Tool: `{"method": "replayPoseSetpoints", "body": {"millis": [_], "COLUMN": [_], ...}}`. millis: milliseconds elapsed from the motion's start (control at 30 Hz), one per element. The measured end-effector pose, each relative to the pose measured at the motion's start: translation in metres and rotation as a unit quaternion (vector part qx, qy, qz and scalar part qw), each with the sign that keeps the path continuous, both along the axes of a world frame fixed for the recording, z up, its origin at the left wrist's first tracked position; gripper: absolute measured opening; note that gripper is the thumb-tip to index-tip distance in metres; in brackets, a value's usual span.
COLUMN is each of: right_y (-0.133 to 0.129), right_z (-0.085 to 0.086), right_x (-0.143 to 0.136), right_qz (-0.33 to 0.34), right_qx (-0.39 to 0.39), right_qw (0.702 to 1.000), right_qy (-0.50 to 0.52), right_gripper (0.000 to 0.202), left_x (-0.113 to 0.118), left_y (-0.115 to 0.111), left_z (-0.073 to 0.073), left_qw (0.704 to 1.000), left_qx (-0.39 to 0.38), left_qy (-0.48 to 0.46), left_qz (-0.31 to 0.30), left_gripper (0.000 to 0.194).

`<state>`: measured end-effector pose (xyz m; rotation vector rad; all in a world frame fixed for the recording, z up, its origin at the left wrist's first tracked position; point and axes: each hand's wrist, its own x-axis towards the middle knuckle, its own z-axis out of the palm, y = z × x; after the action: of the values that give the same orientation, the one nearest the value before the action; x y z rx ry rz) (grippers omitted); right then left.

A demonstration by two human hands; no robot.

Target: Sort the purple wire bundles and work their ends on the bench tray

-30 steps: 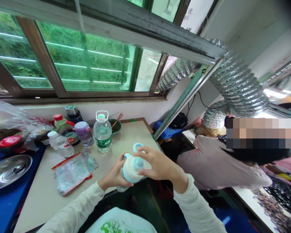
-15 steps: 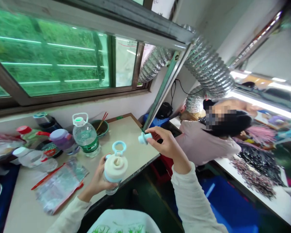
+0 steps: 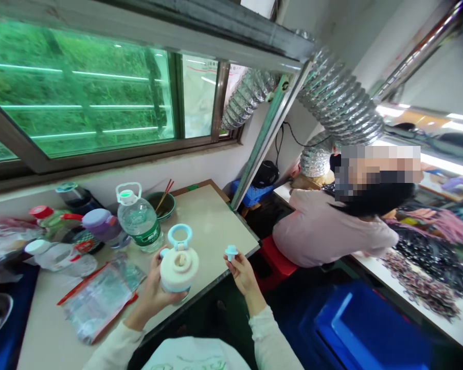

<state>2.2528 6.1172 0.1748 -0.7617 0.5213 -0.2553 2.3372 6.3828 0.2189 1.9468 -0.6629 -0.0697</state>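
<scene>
My left hand (image 3: 153,291) is wrapped round a water bottle (image 3: 179,270) with a cream lid, held over the table's front edge. A light blue ring loop (image 3: 180,236) stands up at the back of the lid, and the round spout in the middle is uncovered. Between the fingertips of my right hand (image 3: 242,275) is a small light blue stopper (image 3: 231,251), flange upward, to the right of the bottle and apart from it. The bottle's lower part is mostly hidden by my left hand and the lid.
On the table (image 3: 212,216) stand a large water jug (image 3: 141,221), a bowl with chopsticks (image 3: 164,205), a purple-lidded bottle (image 3: 102,226) and a zip bag (image 3: 100,300). A person in pink (image 3: 332,226) sits at right, near a blue crate (image 3: 370,329). A metal post (image 3: 268,128) rises behind.
My right hand has come down and left with the stopper, turning it so the flange faces up. The bottle has shifted slightly left in my left hand. The camera view has turned a little.
</scene>
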Motion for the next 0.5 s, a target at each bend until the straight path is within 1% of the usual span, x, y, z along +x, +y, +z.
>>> {"method": "replayPoseSetpoints", "body": {"millis": [67,133,233,300,333,400,500], "right_y": [0.006,0.011,0.016,0.019,0.021,0.025,0.033], "right_z": [0.003,0.006,0.011,0.014,0.016,0.019,0.026], "right_x": [0.0,-0.002,-0.009,-0.012,-0.013,-0.013,-0.011], "right_qz": [0.009,0.015,0.023,0.029,0.032,0.034,0.03], "right_qx": [-0.004,-0.015,-0.055,-0.091,-0.106,-0.125,-0.135], "right_qw": [1.0,1.0,0.998,0.995,0.994,0.992,0.99], "right_qy": [0.004,0.009,0.019,0.02,0.019,0.015,0.008], "right_gripper": [0.047,0.049,0.051,0.05,0.05,0.05,0.051], "left_x": [0.007,0.015,0.025,0.03,0.032,0.036,0.04], "left_y": [-0.008,-0.016,-0.025,-0.028,-0.029,-0.03,-0.028], "left_z": [-0.009,-0.021,-0.037,-0.044,-0.046,-0.046,-0.042], "left_qw": [1.0,0.999,0.997,0.995,0.995,0.998,0.998], "left_qx": [-0.017,-0.015,-0.022,-0.032,-0.032,-0.014,0.017], "left_qy": [-0.023,-0.028,-0.019,-0.016,-0.019,-0.033,-0.06], "left_qz": [0.012,0.032,0.074,0.094,0.091,0.06,0.011], "left_gripper": [0.085,0.08,0.082,0.084,0.084,0.081,0.069]}}
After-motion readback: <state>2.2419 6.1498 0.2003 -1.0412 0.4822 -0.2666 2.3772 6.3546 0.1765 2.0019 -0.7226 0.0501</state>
